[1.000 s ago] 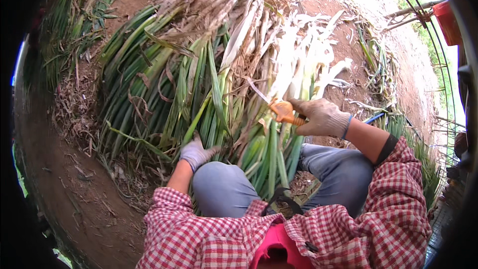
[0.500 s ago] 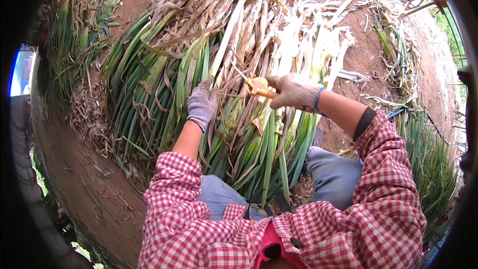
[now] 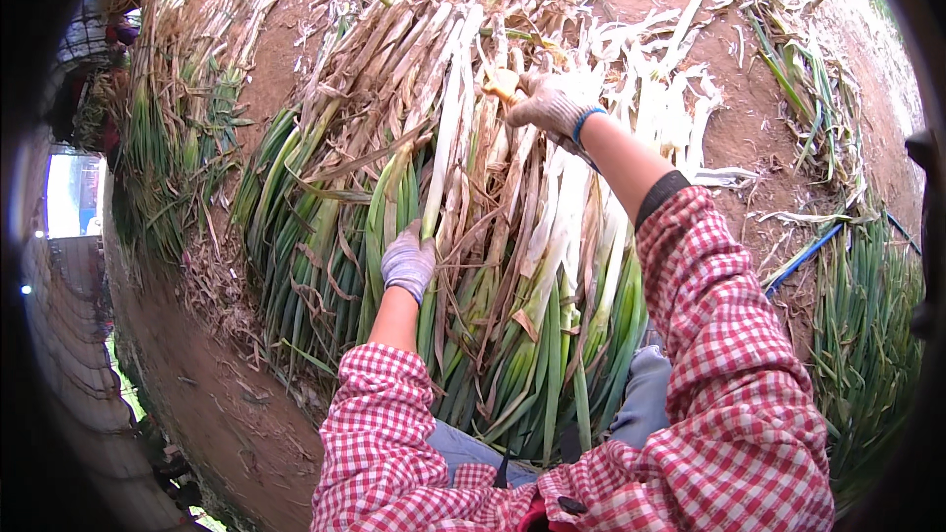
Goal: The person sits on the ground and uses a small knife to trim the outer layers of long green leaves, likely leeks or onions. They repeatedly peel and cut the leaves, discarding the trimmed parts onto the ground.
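A big heap of long leeks [image 3: 493, 197] with white stalks and green leaves lies on the bare red soil before my knees. My left hand [image 3: 408, 261], in a grey glove, is closed around one leek stalk in the middle of the heap. My right hand [image 3: 548, 104], also gloved, reaches far forward over the white stalks and is closed on a small orange-handled tool [image 3: 505, 86]. Both sleeves are red and white check.
More green leek bunches lie at the left [image 3: 168, 158] and at the right edge [image 3: 867, 325]. A blue hose [image 3: 803, 256] runs across the soil at the right. Dry husks and trimmings litter the ground around the heap.
My right hand has moved farther forward and up over the heap with the orange tool. My left hand has shifted to a stalk and closed on it. The view has tilted forward.
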### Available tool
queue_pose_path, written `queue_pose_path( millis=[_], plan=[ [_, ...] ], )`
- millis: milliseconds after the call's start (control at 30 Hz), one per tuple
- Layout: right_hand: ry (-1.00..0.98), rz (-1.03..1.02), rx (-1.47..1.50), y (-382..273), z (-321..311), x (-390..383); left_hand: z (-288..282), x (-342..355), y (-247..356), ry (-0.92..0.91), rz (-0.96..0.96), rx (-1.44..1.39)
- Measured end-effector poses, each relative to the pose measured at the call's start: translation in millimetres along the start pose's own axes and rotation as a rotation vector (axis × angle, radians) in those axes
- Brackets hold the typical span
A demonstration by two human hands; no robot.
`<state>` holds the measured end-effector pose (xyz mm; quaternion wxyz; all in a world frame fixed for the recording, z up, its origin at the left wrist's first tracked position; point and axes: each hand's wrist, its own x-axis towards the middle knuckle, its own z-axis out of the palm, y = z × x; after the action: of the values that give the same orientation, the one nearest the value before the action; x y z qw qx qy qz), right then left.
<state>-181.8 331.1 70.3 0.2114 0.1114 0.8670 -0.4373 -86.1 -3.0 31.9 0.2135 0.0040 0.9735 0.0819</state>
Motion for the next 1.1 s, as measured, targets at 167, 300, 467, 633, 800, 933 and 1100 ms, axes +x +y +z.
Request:
queue_pose_path(
  millis=[167,300,467,633,800,933,1100],
  plan=[
    [0.023,-0.04,0.065,28.7,16.7,19.9,6.3,9.5,2.5,0.031,0.061,-0.044],
    [0.014,-0.163,-0.214,16.3,32.9,-14.5,-12.3,19.2,0.1,-0.101,-0.026,-0.027],
    [0.026,-0.002,-0.025,10.4,8.6,-23.6,-39.8,5.5,45.0,-0.305,-0.021,0.003],
    [-0.007,-0.011,0.04,18.7,5.9,-42.4,-34.9,-39.2,55.6,-0.322,-0.025,0.025],
    [0.051,-0.095,0.049,52.6,14.7,-41.3,3.8,-77.0,62.2,-0.27,-0.008,0.056],
    [0.104,0.06,0.024,55.3,-13.5,-77.5,27.4,-112.8,87.6,-0.388,-0.003,-0.025],
    [-0.359,-0.067,-0.186,43.6,13.7,-165.9,69.9,-169.9,88.5,-0.309,0.347,-0.161]
  ],
)
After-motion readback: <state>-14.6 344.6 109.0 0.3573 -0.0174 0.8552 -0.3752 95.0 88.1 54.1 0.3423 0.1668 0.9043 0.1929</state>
